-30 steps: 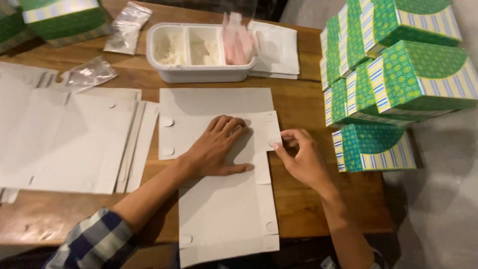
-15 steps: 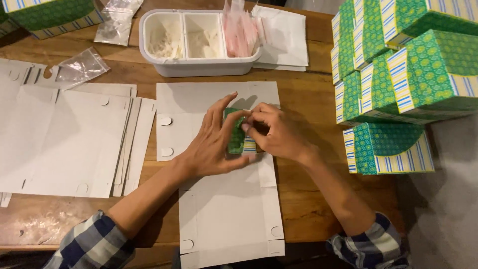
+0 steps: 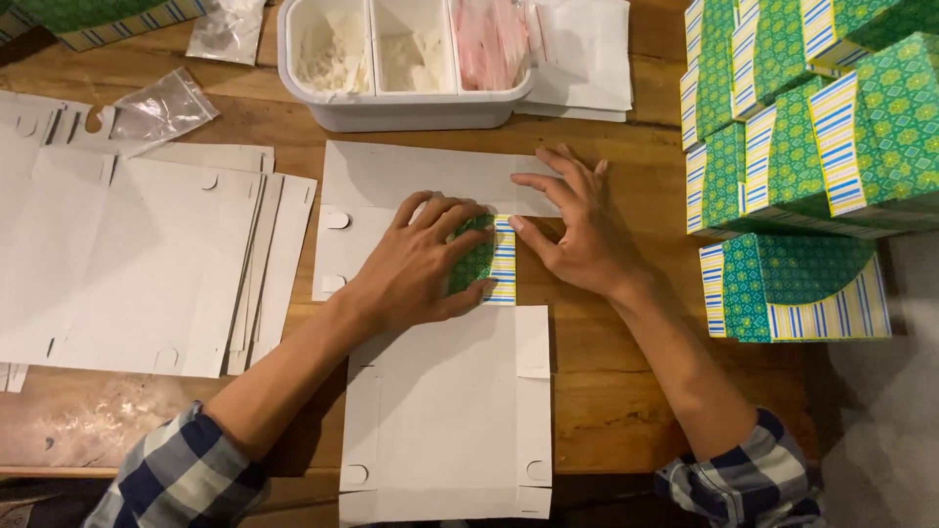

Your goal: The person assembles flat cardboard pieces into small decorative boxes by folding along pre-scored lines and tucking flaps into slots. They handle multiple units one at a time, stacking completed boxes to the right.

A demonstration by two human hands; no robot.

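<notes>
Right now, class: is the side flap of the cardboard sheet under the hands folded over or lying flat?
Folded over. The flap shows its green and striped printed side on the white sheet, pressed by the left hand and right hand.

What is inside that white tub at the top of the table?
The white tub has three sections: the left two hold white powdery or crumpled stuff, which I cannot identify, and the right one holds pink packets. Whatever lies beneath these fillings is hidden.
</notes>
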